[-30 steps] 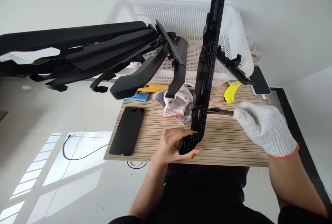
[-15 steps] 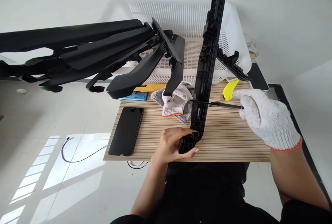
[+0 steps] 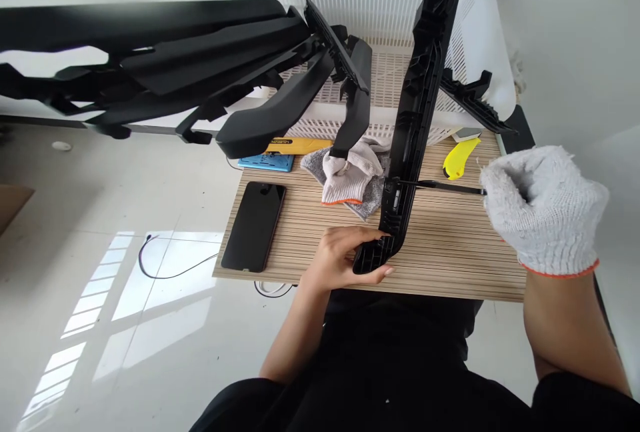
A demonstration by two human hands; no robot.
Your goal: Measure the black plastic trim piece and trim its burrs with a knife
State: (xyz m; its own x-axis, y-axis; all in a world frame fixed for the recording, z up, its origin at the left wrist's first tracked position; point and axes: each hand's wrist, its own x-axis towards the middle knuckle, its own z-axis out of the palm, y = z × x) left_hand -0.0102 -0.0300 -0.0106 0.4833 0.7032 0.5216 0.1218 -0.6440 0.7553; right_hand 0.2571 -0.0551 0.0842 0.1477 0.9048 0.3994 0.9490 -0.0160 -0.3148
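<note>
A long black plastic trim part [image 3: 419,105] stands on end on the striped wooden table [image 3: 450,259]. My bare left hand [image 3: 340,260] is closed around its lower end. My right hand [image 3: 543,209], in a white knit glove with an orange cuff, grips a thin dark tool [image 3: 443,186]. The tool lies level, and its tip meets the trim part's right edge just above my left hand.
Several more black trim parts [image 3: 200,79] jut left from a white plastic basket [image 3: 380,12] at the table's far side. On the table lie a black phone [image 3: 254,226], a spare glove on a grey cloth [image 3: 350,175], a yellow cutter [image 3: 460,157], a blue case [image 3: 267,163].
My right hand has drawn back to the right and slightly up, with the tool's tip still at the trim part. The view has shifted, moving everything right and up in the picture.
</note>
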